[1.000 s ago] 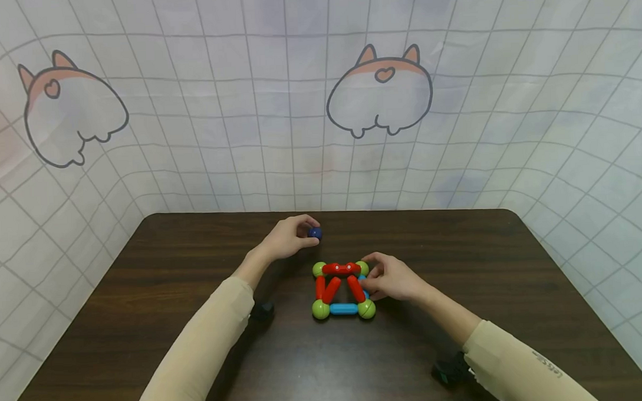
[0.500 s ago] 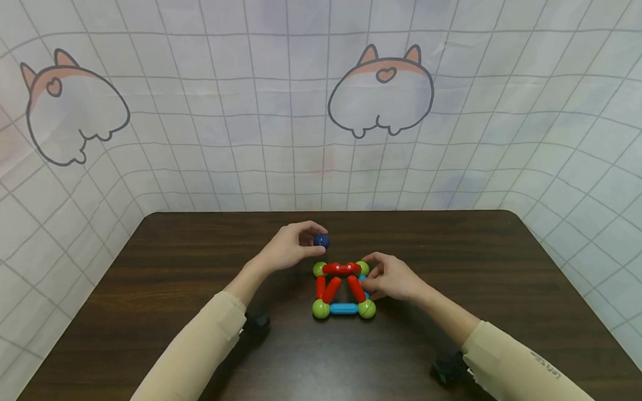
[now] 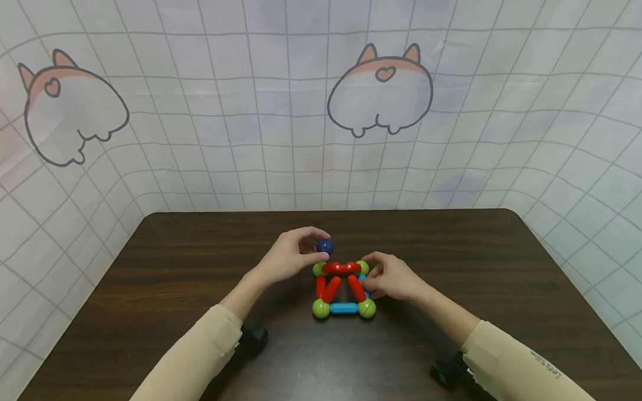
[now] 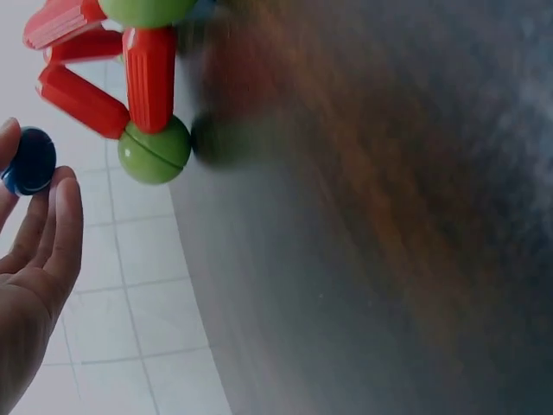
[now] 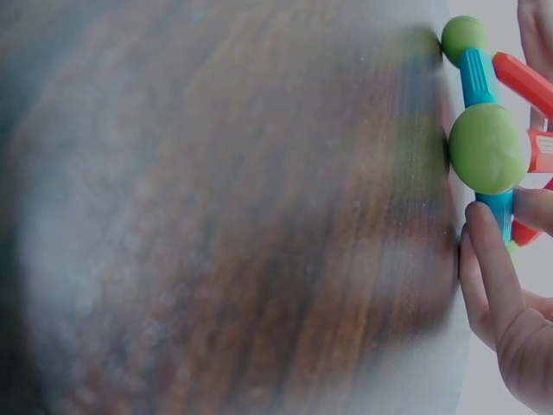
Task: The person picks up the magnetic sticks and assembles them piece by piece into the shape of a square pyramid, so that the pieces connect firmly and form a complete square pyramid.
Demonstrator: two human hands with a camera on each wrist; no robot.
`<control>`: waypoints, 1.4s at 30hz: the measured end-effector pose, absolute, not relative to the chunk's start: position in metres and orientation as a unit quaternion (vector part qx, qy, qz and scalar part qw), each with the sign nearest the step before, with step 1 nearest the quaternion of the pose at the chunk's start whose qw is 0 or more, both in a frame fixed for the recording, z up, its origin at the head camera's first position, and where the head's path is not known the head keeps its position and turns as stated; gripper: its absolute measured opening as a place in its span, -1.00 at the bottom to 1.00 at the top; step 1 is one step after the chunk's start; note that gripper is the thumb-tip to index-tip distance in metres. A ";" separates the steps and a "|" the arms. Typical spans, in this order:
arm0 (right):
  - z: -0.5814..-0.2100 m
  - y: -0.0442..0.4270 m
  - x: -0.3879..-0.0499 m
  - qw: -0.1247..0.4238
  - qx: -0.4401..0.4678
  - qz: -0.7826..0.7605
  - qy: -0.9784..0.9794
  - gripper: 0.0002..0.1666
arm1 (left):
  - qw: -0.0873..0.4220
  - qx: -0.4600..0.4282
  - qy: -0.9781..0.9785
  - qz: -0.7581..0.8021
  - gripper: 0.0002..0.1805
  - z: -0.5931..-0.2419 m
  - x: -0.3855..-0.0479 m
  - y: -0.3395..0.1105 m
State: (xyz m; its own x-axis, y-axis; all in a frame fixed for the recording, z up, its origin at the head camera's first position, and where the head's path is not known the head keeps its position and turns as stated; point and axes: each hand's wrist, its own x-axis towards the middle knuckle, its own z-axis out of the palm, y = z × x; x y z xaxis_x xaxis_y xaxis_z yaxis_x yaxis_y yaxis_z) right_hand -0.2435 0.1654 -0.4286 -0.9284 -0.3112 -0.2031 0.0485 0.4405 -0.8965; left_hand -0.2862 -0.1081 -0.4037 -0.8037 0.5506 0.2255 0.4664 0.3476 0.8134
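Note:
My left hand pinches a dark blue ball between thumb and fingertips, just above the far left corner of a magnetic rod-and-ball frame. In the left wrist view the blue ball hangs apart from the frame's red rods. Green balls form the frame's corners, with a light blue rod along the near side. Other red rods slant upward from the corners. At the frame's right side my right hand pinches another light blue rod, beside a green ball.
A dark wooden table lies under the frame. Behind it hangs a white gridded curtain with cartoon prints. A dark device sits at the right wrist, and another dark device is at the left wrist.
My left hand has carried the blue ball rightward and nearer, from behind the frame to above its far left corner. The right hand and the frame stay in place.

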 end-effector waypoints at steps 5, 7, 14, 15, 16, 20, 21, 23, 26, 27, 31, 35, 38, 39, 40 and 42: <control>-0.427 0.165 -0.243 0.173 -0.080 -0.523 0.831 -0.36 | 0.046 0.323 0.809 0.489 -0.60 -0.402 -0.278 -0.105; -0.427 0.165 -0.243 0.174 -0.079 -0.523 0.830 -0.36 | 0.048 0.326 0.807 0.491 -0.61 -0.401 -0.275 -0.104; -0.425 0.165 -0.242 0.174 -0.082 -0.528 0.827 -0.34 | 0.048 0.345 0.800 0.488 -0.59 -0.398 -0.268 -0.099; -0.425 0.165 -0.242 0.174 -0.081 -0.529 0.827 -0.34 | 0.045 0.349 0.799 0.488 -0.58 -0.398 -0.267 -0.099; -0.425 0.165 -0.242 0.175 -0.080 -0.530 0.826 -0.34 | 0.044 0.353 0.797 0.489 -0.59 -0.398 -0.266 -0.098; -0.425 0.165 -0.242 0.179 -0.076 -0.531 0.825 -0.32 | 0.042 0.365 0.791 0.489 -0.59 -0.399 -0.264 -0.094; -0.425 0.165 -0.242 0.180 -0.075 -0.531 0.825 -0.32 | 0.042 0.367 0.791 0.489 -0.60 -0.399 -0.263 -0.093; -0.426 0.165 -0.242 0.182 -0.075 -0.531 0.824 -0.32 | 0.043 0.370 0.791 0.485 -0.62 -0.400 -0.262 -0.091; -0.426 0.165 -0.242 0.181 -0.076 -0.529 0.826 -0.33 | 0.039 0.377 0.797 0.471 -0.62 -0.400 -0.260 -0.089; -0.425 0.165 -0.242 0.181 -0.073 -0.530 0.825 -0.33 | 0.037 0.379 0.799 0.465 -0.62 -0.400 -0.259 -0.088; -0.425 0.165 -0.242 0.179 -0.078 -0.528 0.826 -0.33 | 0.028 0.383 0.810 0.444 -0.62 -0.401 -0.257 -0.086; -0.425 0.166 -0.241 0.181 -0.079 -0.529 0.825 -0.33 | 0.027 0.393 0.812 0.430 -0.62 -0.402 -0.256 -0.085; -0.425 0.166 -0.241 0.181 -0.083 -0.528 0.826 -0.33 | 0.025 0.399 0.813 0.423 -0.61 -0.404 -0.256 -0.084; -0.425 0.166 -0.241 0.180 -0.085 -0.525 0.827 -0.32 | 0.024 0.400 0.812 0.424 -0.61 -0.404 -0.256 -0.084; -0.425 0.167 -0.241 0.180 -0.087 -0.521 0.830 -0.31 | 0.023 0.402 0.812 0.424 -0.61 -0.404 -0.256 -0.084; -0.424 0.167 -0.241 0.178 -0.091 -0.509 0.837 -0.28 | 0.021 0.403 0.811 0.424 -0.61 -0.404 -0.256 -0.083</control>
